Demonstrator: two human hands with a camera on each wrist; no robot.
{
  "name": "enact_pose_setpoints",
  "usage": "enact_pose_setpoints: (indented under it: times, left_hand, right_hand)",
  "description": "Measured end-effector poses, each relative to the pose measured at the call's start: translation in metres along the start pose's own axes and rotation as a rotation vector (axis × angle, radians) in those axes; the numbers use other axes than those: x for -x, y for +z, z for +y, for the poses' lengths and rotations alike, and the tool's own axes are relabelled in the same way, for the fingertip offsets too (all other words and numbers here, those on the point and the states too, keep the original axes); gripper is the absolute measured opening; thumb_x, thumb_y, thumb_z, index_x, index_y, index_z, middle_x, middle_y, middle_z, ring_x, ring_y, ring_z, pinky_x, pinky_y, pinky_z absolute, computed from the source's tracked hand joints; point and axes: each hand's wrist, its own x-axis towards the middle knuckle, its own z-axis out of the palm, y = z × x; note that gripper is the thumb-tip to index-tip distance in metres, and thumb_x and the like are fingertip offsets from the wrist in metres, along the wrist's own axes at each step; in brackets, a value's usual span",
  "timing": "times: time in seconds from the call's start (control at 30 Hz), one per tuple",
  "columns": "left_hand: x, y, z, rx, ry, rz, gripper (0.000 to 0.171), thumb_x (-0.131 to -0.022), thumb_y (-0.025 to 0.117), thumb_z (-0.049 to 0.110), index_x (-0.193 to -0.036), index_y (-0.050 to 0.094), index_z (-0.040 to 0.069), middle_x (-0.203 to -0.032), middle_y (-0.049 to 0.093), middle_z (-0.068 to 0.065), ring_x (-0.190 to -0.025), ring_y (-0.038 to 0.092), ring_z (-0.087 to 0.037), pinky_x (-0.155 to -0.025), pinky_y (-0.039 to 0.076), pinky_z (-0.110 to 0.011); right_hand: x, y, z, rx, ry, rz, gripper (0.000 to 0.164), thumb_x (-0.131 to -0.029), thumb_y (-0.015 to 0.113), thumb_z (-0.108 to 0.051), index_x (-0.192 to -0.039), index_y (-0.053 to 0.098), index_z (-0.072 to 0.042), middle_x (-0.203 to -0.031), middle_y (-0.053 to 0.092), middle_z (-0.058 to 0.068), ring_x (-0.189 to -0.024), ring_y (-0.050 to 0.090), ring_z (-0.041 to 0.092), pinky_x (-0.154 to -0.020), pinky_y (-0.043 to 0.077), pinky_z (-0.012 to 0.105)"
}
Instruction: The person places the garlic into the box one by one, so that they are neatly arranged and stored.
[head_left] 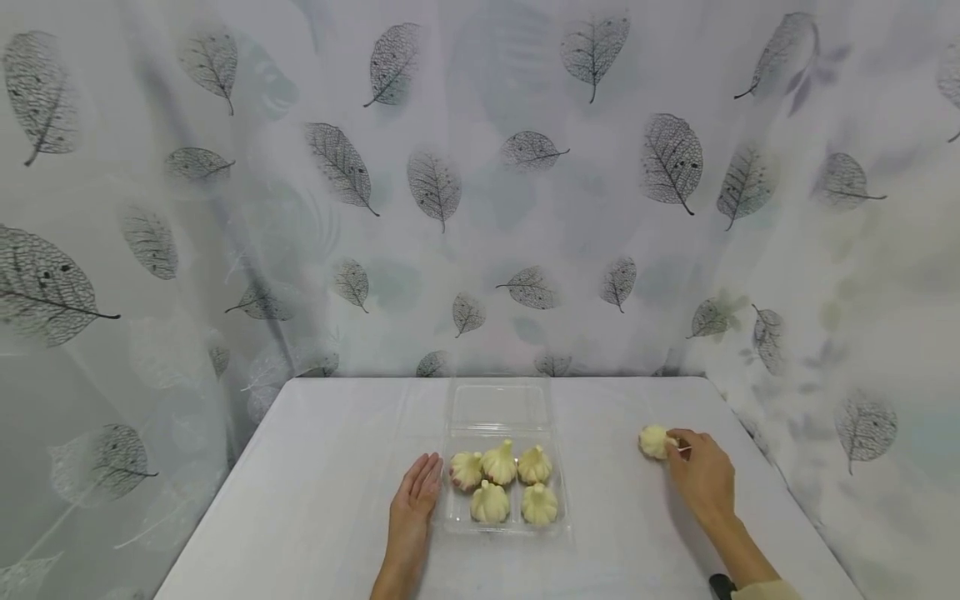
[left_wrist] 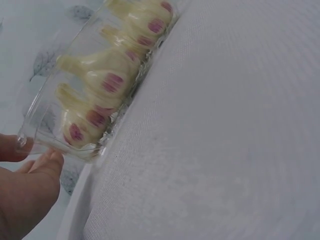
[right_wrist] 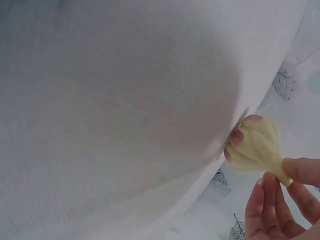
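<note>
A clear plastic box (head_left: 504, 527) stands mid-table, its lid (head_left: 500, 406) folded back. Inside sit several pale garlic bulbs (head_left: 498, 463) with purple patches low on their sides. Along the box's left side lies my left hand (head_left: 415, 500), fingers straight; in the left wrist view its fingertips (left_wrist: 52, 159) are right at the box's end wall. Out to the right, my right hand (head_left: 702, 475) pinches another garlic bulb (right_wrist: 256, 145) by its stem, between thumb and fingers. That bulb's base is right at the tabletop.
A white cloth (head_left: 315, 500) covers the table. Behind it and at both sides hang pale curtains (head_left: 487, 208) printed with grey leaves. Near the right forearm, a small black object (head_left: 722, 586) shows at the bottom of the head view.
</note>
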Motion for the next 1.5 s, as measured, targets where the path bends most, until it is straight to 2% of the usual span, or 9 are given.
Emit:
enact_pose_setpoints:
  times: [0.4, 0.67, 0.9, 1.0, 1.13, 1.33, 1.5]
  left_hand:
    - [-0.001, -0.001, -0.003, -0.012, 0.014, -0.006, 0.059, -0.109, 0.051, 0.003, -0.160, 0.025, -0.006, -0.165, 0.032, -0.026, -0.153, 0.032, -0.035, -0.117, 0.038, -0.019]
    - [0.000, 0.000, -0.003, -0.007, -0.004, 0.001, 0.058, -0.109, 0.050, 0.002, -0.161, 0.025, -0.004, -0.165, 0.033, -0.024, -0.153, 0.033, -0.032, -0.118, 0.038, -0.020]
    - [-0.001, 0.000, -0.003, 0.002, 0.001, 0.001, 0.057, -0.108, 0.049, -0.001, -0.161, 0.026, -0.004, -0.165, 0.032, -0.024, -0.154, 0.032, -0.032, -0.119, 0.036, -0.020]
    - [-0.001, -0.001, -0.004, 0.006, 0.004, -0.005, 0.057, -0.108, 0.048, -0.002, -0.161, 0.025, -0.005, -0.165, 0.032, -0.025, -0.154, 0.031, -0.032, -0.119, 0.036, -0.020]
    - [-0.002, -0.002, -0.005, 0.000, 0.011, -0.003, 0.057, -0.108, 0.049, -0.001, -0.160, 0.026, -0.005, -0.165, 0.033, -0.025, -0.154, 0.032, -0.032, -0.118, 0.037, -0.019]
    - [-0.002, -0.002, -0.004, -0.008, 0.010, 0.004, 0.057, -0.108, 0.049, 0.000, -0.160, 0.027, -0.005, -0.165, 0.034, -0.025, -0.153, 0.033, -0.032, -0.118, 0.038, -0.018]
    - [-0.001, -0.001, -0.002, -0.026, 0.007, 0.010, 0.057, -0.108, 0.050, 0.000, -0.160, 0.028, -0.004, -0.164, 0.035, -0.024, -0.153, 0.033, -0.032, -0.117, 0.038, -0.018]
  right_hand:
    - [0.003, -0.003, -0.013, -0.036, -0.029, 0.057, 0.017, -0.086, 0.078, -0.002, -0.103, 0.079, -0.002, -0.085, 0.071, 0.014, -0.074, 0.068, 0.030, -0.060, 0.051, 0.038]
    - [0.004, -0.007, -0.027, -0.067, -0.055, 0.082, 0.019, -0.086, 0.081, -0.002, -0.104, 0.079, -0.004, -0.088, 0.072, 0.012, -0.075, 0.070, 0.028, -0.063, 0.055, 0.032]
    - [0.004, -0.013, -0.043, -0.098, -0.073, 0.101, 0.022, -0.084, 0.083, -0.002, -0.105, 0.080, -0.006, -0.089, 0.072, 0.009, -0.076, 0.072, 0.027, -0.069, 0.045, 0.007]
    - [0.004, -0.016, -0.052, -0.121, -0.085, 0.104, 0.022, -0.083, 0.083, 0.000, -0.105, 0.081, -0.006, -0.089, 0.072, 0.008, -0.075, 0.073, 0.027, -0.071, 0.043, 0.000]
    - [0.004, -0.022, -0.066, -0.143, -0.105, 0.110, 0.024, -0.082, 0.084, 0.001, -0.105, 0.081, -0.006, -0.090, 0.072, 0.007, -0.076, 0.073, 0.026, -0.074, 0.045, -0.001]
    - [0.005, -0.028, -0.091, -0.184, -0.193, 0.135, 0.029, -0.078, 0.086, 0.007, -0.104, 0.081, -0.006, -0.090, 0.074, 0.006, -0.076, 0.073, 0.025, -0.077, 0.049, 0.002]
    - [0.007, -0.030, -0.107, -0.196, -0.246, 0.109, 0.032, -0.076, 0.088, 0.007, -0.104, 0.080, -0.007, -0.092, 0.074, 0.004, -0.079, 0.073, 0.023, -0.081, 0.049, 0.002]
